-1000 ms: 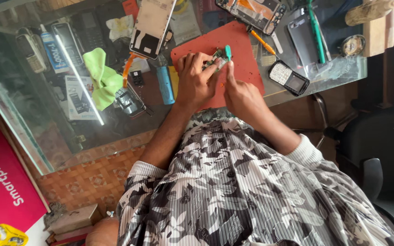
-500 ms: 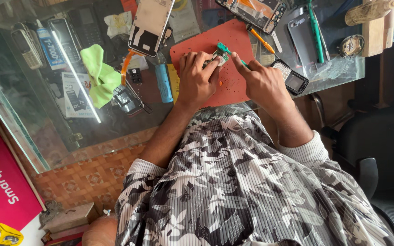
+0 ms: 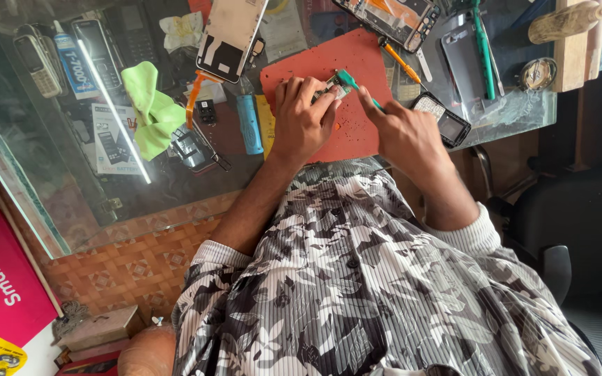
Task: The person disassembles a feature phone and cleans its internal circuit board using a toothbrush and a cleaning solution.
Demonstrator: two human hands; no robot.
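Observation:
A red work mat (image 3: 357,49) lies on a glass-topped counter (image 3: 106,188). My left hand (image 3: 301,118) rests on the mat and pinches a small phone part (image 3: 327,87) between its fingertips. My right hand (image 3: 402,132) sits to the right of it, a little apart, gripping a thin teal-handled tool (image 3: 348,78) whose end reaches the part.
Around the mat lie a detached phone screen (image 3: 228,35), a green cloth (image 3: 149,104), a blue lighter (image 3: 249,124), an orange screwdriver (image 3: 398,59), a small keypad phone (image 3: 440,120) and an opened phone (image 3: 391,14). Old handsets (image 3: 36,59) sit under the glass. A black chair (image 3: 580,209) stands at right.
My right hand has drawn to the right, away from my left hand, with the teal tool still in it. My left hand has stayed on the part.

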